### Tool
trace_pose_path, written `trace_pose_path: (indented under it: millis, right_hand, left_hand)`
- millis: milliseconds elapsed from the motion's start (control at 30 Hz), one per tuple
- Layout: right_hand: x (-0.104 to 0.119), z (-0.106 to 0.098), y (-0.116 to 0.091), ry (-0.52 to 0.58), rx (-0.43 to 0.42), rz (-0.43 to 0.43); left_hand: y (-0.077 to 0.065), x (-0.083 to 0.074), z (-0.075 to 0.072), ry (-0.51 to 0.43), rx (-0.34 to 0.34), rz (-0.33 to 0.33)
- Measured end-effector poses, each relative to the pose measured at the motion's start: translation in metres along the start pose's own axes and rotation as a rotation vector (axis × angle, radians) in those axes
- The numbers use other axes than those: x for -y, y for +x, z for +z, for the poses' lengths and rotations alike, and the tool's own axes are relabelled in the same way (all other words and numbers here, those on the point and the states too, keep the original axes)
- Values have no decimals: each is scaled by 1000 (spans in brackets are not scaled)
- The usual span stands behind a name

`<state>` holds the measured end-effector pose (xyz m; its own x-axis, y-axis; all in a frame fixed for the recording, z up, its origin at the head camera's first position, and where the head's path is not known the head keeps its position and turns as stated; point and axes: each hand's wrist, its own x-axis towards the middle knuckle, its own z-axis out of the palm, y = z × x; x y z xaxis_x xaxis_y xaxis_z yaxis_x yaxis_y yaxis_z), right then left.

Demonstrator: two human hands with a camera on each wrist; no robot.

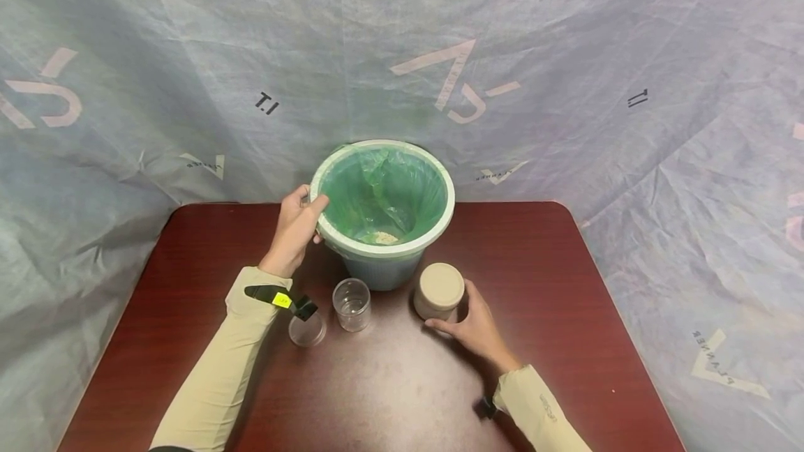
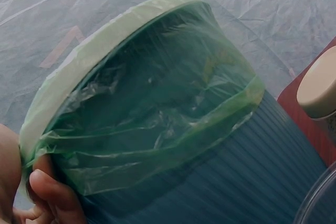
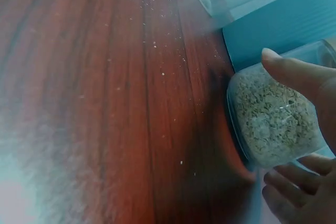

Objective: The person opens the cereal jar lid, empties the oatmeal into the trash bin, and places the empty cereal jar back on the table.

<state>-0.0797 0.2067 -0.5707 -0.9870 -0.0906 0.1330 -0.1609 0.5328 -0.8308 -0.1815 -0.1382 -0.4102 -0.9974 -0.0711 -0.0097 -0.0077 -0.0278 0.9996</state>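
Observation:
My left hand [image 1: 295, 227] grips the rim of a blue ribbed waste bin [image 1: 382, 272] at its left side, thumb over the edge and fingers beneath. A green plastic bag [image 2: 157, 114] lines the bin and folds down over its outside. Some pale flakes [image 1: 384, 237] lie at the bottom of the bag. My right hand [image 1: 475, 326] holds a clear jar [image 3: 275, 121] from the right, thumb on the near side and fingers curled round the far side. Oat-like flakes fill much of this jar, and a beige lid [image 1: 442, 286] covers it.
A clear jar without a lid [image 1: 352, 307] stands in front of the bin. Left of it, under the left wrist strap, lies a clear round lid or dish [image 1: 307, 330]. Small crumbs [image 3: 163, 74] dot the red-brown table [image 1: 402, 396]. Grey sheeting [image 1: 352, 40] hangs behind and beside it.

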Motion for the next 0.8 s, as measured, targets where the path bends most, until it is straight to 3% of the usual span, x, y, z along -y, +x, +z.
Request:
trace_pose_path:
  millis: [267,800]
  right_hand:
    - [-5,10,11,193,87,20]
    - [-7,16,14,167,20,-29]
  left_hand:
    - [-2,-1,0,-2,0,7]
    - [-1,-1,0,8,4,2]
